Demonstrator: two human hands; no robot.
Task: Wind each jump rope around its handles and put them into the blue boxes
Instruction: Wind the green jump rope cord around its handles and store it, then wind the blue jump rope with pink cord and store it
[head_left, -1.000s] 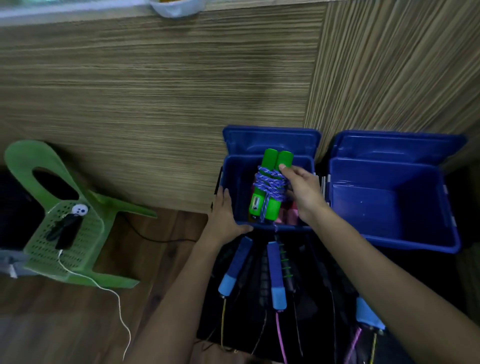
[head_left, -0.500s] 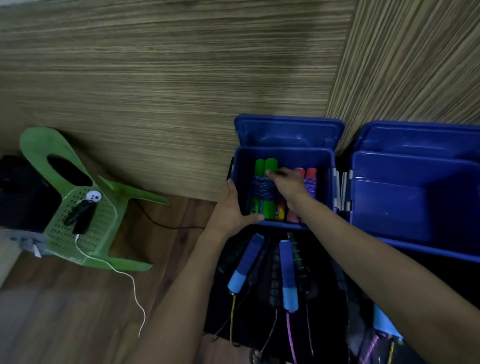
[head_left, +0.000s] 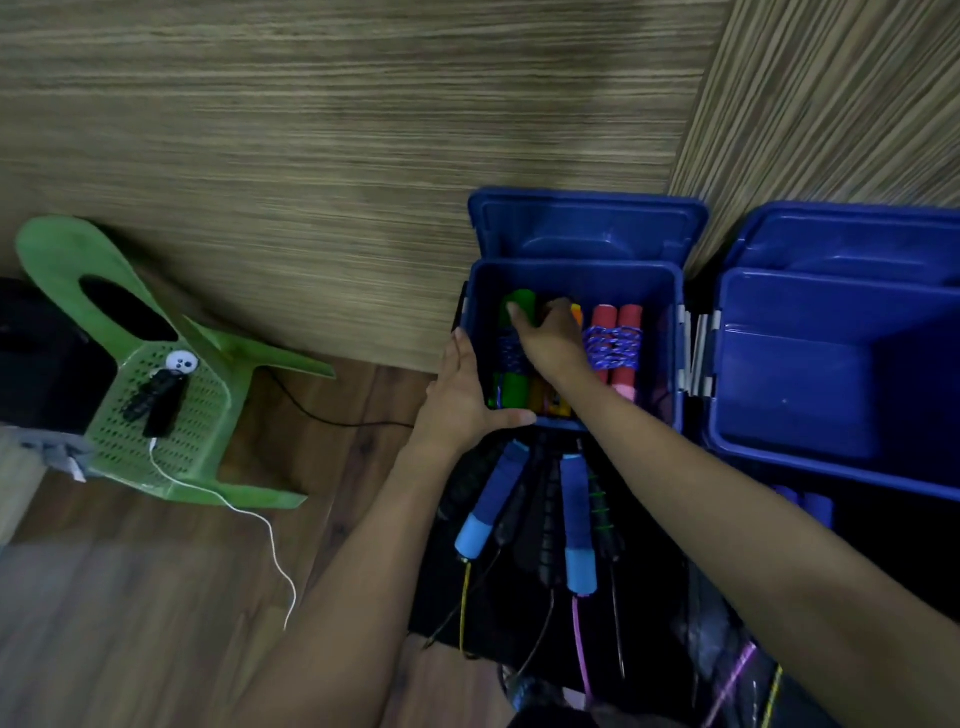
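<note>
Inside blue box (head_left: 571, 275), green rope bundle (head_left: 514, 384) now lowered, right hand (head_left: 550, 338) atop.

Two blue boxes (head_left: 675, 364) are seen, green handles (head_left: 517, 387) and red handles (head_left: 618, 314) being bound in blue-and-white patterned rope (head_left: 613, 345), beside a green perforated chair (head_left: 171, 415) against striped wood-grain panelling (head_left: 311, 130).

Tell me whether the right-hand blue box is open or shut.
Open: the right blue box has its lid tipped back against the wall, and its bare interior shows.
</note>
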